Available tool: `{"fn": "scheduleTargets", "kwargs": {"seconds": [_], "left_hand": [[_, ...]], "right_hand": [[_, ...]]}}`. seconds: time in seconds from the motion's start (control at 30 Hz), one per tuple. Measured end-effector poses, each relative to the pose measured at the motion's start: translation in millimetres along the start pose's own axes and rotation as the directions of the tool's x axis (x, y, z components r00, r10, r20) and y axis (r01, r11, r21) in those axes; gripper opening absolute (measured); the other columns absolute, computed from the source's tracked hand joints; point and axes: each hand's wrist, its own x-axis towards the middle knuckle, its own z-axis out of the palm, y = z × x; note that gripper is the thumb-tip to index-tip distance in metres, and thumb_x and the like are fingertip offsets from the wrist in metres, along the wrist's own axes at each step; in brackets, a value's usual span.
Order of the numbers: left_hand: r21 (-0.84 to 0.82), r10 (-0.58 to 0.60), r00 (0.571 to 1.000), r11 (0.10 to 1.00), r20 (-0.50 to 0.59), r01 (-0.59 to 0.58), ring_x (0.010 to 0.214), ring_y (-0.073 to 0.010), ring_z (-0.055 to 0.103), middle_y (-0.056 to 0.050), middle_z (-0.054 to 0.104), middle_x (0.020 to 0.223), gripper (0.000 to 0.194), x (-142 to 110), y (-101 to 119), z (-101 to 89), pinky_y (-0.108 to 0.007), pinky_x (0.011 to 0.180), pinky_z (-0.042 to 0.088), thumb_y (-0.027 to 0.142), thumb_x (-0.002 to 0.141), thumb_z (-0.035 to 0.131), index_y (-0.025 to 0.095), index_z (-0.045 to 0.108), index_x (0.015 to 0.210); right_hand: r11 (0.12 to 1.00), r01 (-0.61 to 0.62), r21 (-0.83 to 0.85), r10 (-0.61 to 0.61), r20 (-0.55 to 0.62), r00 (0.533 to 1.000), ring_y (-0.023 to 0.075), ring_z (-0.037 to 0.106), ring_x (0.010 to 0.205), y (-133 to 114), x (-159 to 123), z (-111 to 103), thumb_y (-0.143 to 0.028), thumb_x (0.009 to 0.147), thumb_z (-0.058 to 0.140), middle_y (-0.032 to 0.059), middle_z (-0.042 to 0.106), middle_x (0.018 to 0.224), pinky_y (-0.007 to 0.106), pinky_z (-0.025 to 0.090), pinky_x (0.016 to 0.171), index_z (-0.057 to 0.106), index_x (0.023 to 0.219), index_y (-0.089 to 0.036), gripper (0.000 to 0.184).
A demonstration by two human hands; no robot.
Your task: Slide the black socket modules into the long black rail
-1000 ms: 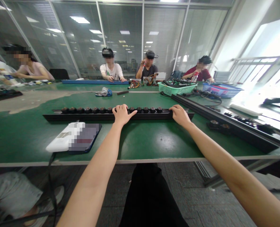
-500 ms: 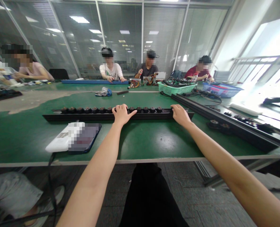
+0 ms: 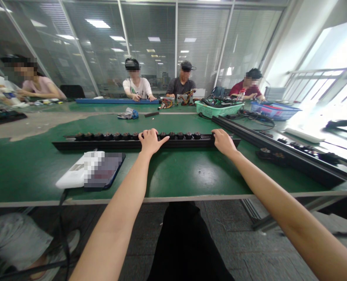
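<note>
A long black rail point(image 3: 115, 145) lies crosswise on the green table in front of me, with a row of round black parts point(image 3: 181, 135) with metallic-looking tops along it. My left hand point(image 3: 150, 141) rests on the rail's middle, fingers curled over its far side and thumb stretched to the right along it. At the right end, my right hand point(image 3: 224, 141) has its fingers bent and pressed down inside the rail. A dark bit shows at those fingertips, too small to make out.
A white device point(image 3: 76, 171) and a dark phone-like slab point(image 3: 115, 171) lie front left. A second black rail point(image 3: 296, 166) slants along the right. Behind are a green basket point(image 3: 220, 111) of cables, a blue basket point(image 3: 281, 113) and a grey-blue cloth point(image 3: 128, 113). Several people sit across the table.
Both my hands and the rail stay almost exactly where they were. Across the table, the person in dark grey has lowered a raised hand.
</note>
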Motion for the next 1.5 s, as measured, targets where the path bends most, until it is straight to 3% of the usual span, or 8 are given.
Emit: {"fn": "scheduleTargets", "kwargs": {"seconds": [1.5], "left_hand": [[-0.009,0.007,1.0,1.0,-0.016,-0.007,0.141,-0.0378,0.045,-0.018,0.065,0.137,0.048,0.6,-1.6,1.9,-0.056,0.124,0.024,0.066,0.098,0.058,0.024,0.056,0.122]], "right_hand": [[0.999,-0.038,-0.023,0.038,-0.014,0.999,0.0342,0.065,0.117,5.2,-0.6,-1.6,-0.011,0.094,0.043,0.0191,0.071,0.123,0.048,0.057,0.103,0.074,0.123,-0.018,0.043]]}}
